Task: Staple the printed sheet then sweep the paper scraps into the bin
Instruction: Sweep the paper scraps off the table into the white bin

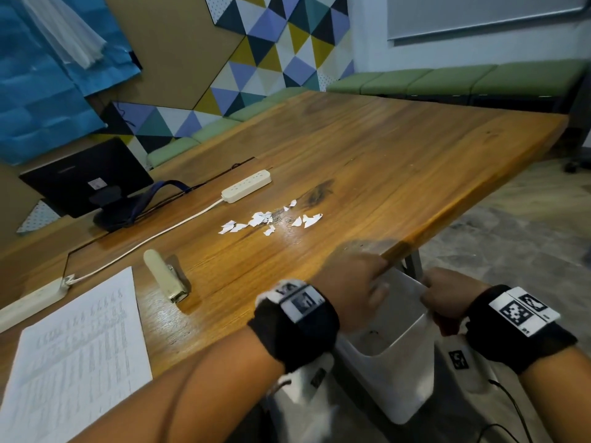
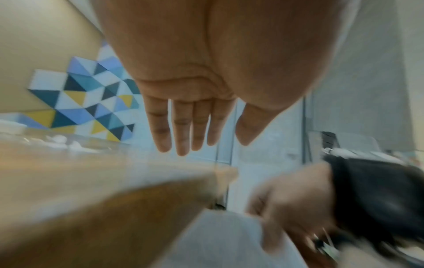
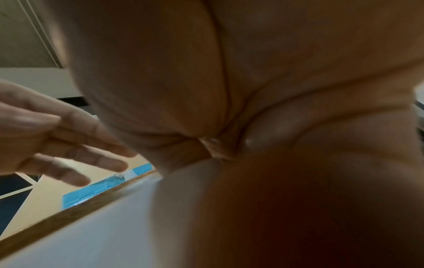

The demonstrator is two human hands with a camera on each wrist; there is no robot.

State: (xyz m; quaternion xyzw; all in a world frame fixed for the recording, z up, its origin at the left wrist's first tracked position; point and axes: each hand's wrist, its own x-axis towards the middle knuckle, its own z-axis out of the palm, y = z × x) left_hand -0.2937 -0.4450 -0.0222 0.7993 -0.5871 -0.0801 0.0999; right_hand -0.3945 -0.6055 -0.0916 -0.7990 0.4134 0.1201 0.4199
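**Kid:** What is the person doing with the white bin point(image 1: 396, 356)?

**Helper:** The right hand point(image 1: 447, 298) is gripping the bin's rim, fingers curled tight on it. It is holding the bin just under the edge of the table point(image 1: 399, 148).

**Kid:** And the other hand?

**Helper:** The left hand point(image 1: 348, 282) is hanging over the table edge with its fingers point(image 2: 181, 127) straight and spread a little. It is holding nothing.

**Kid:** Where are the paper scraps point(image 1: 271, 219)?

**Helper:** They are lying in a small bunch in the middle of the table, well apart from the edge and the bin.

**Kid:** So how should the sweeping go?

**Helper:** I think the flat hand should be reaching behind the scraps and pulling them slowly toward the edge. The bin's mouth should be sitting right under that spot, touching the wood, so nothing is slipping past.

**Kid:** Is the stapling done?

**Helper:** I cannot tell. The printed sheet point(image 1: 76, 350) is lying flat near the left, and the stapler point(image 1: 166, 276) is resting beside it, not on it.
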